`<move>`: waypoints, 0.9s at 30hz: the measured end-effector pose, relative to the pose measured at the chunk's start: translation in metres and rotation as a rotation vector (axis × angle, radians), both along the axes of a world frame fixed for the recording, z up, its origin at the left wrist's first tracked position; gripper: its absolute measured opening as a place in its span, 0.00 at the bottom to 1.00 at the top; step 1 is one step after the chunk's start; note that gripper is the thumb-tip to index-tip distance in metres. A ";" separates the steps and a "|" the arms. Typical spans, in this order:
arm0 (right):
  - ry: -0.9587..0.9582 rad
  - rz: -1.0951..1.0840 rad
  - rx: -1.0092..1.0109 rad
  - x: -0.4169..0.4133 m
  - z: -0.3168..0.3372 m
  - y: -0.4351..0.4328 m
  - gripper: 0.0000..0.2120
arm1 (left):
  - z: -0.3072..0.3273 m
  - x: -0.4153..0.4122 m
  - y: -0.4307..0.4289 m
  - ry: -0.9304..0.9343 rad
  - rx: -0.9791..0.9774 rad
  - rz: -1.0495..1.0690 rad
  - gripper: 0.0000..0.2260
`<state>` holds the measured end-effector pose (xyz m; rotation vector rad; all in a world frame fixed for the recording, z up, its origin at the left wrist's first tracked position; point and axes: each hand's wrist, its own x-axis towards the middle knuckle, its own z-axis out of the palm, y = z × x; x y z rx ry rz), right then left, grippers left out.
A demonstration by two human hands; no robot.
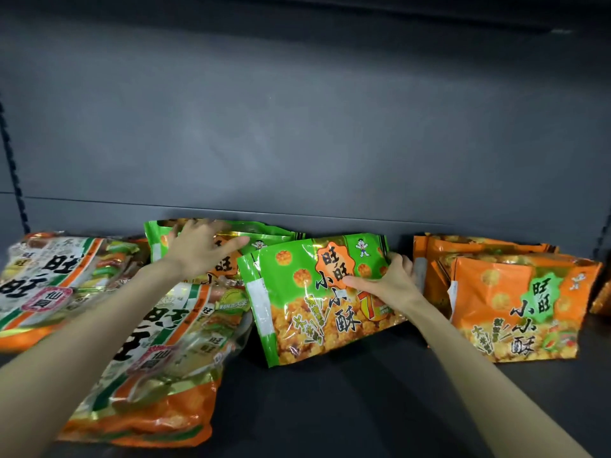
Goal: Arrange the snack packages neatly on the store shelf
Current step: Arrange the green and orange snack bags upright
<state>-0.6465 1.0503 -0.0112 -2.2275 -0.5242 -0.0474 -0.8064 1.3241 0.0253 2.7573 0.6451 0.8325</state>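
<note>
Status: arrangement is partly done, by my reading.

1. Orange bags (515, 302), at 3 o'clock on the shelf (363, 398): they stand in a row, one behind another, faces forward. I judge this group finished or close to it.
2. Green bags, at centre: in work. The front green bag (317, 299) is askew and stands forward of the rear green bag (271, 235), overlapping it.
3. Cracker bags, at 9 o'clock: not yet arranged. The far cracker bag (49, 282) and the near cracker bag (158, 358) lie flat, overlap, and sit crooked; the near one extends toward the shelf's front edge.

Grip state:
- Left grip (201, 246): open, fingers spread flat on the rear green bag near the back panel (297, 127).
- Right grip (393, 282): holds the front green bag at its right edge, thumb across the printed face, fingers behind.

Front green bag orientation: printed face toward me, leaning back. The top seam points to roughly 11 o'clock. The long axis appears to run from 8 to 2 o'clock, right end higher. The bottom left corner rests on the shelf.

Left to do: square the green bags, then straighten the cracker bags.
</note>
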 end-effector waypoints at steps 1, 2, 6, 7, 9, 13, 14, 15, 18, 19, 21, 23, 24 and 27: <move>0.047 0.028 0.039 0.001 0.001 0.000 0.55 | 0.001 0.002 0.002 -0.020 0.017 -0.001 0.29; 0.102 0.061 0.085 0.002 0.001 -0.001 0.51 | 0.002 0.003 0.004 -0.043 0.026 -0.010 0.24; 0.166 0.105 0.183 0.000 0.000 -0.002 0.50 | 0.002 0.006 0.011 -0.134 -0.037 -0.088 0.11; 0.137 0.084 0.201 -0.002 0.000 -0.001 0.54 | 0.002 0.006 0.012 -0.148 -0.063 -0.100 0.08; 0.063 0.044 0.246 -0.008 -0.002 -0.001 0.63 | 0.003 0.008 0.013 -0.169 -0.107 -0.114 0.06; 0.006 0.040 0.342 -0.019 -0.009 -0.011 0.70 | 0.008 0.019 0.001 -0.216 -0.163 -0.144 0.06; -0.003 0.041 0.359 -0.020 -0.011 -0.014 0.69 | 0.010 0.023 -0.003 -0.208 -0.178 -0.157 0.07; -0.012 0.041 0.376 -0.023 -0.013 -0.018 0.66 | 0.013 0.028 -0.009 -0.199 -0.193 -0.173 0.07; -0.071 0.045 0.459 -0.027 -0.022 -0.027 0.59 | 0.018 0.045 -0.028 -0.172 -0.267 -0.224 0.07; -0.092 0.042 0.488 -0.028 -0.025 -0.029 0.59 | 0.020 0.050 -0.034 -0.160 -0.291 -0.254 0.06; -0.121 0.036 0.539 -0.029 -0.030 -0.032 0.60 | 0.028 0.053 -0.043 -0.140 -0.424 -0.362 0.03; -0.137 0.027 0.559 -0.028 -0.033 -0.034 0.60 | 0.034 0.048 -0.047 -0.164 -0.591 -0.459 0.04; -0.136 0.024 0.561 -0.028 -0.034 -0.034 0.60 | 0.035 0.046 -0.044 -0.179 -0.574 -0.439 0.08; -0.134 0.040 0.563 -0.028 -0.034 -0.030 0.60 | 0.025 0.030 -0.031 -0.058 -0.230 -0.004 0.36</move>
